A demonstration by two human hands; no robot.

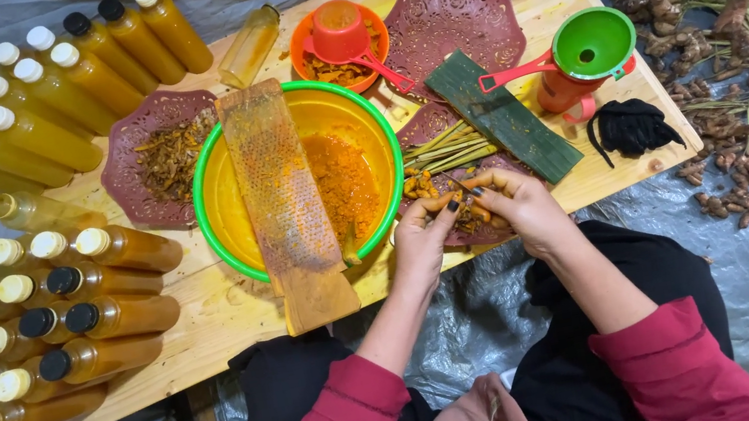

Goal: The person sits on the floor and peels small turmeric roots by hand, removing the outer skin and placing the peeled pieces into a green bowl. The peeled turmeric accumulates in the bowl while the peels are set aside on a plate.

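My left hand (422, 233) and my right hand (520, 203) meet over a maroon patterned plate (426, 123) at the board's front edge. Both pinch small orange-brown turmeric roots (469, 216) between the fingertips. More turmeric pieces (418, 184) lie on the plate beside lemongrass stalks (441, 146) and a folded green leaf (503, 117). Just left stands a green-rimmed yellow basin (222, 206) with grated orange pulp (344, 180), and a long wooden grater (284, 200) rests across it.
Several capped bottles of yellow-orange liquid (56, 304) lie at the left and others (60, 86) at the back left. Also on the wooden board (209, 309): a plate of shreds (167, 154), an orange bowl (339, 44), a green funnel (592, 44), black cloth (629, 127). Loose roots (733, 171) lie on the tarp.
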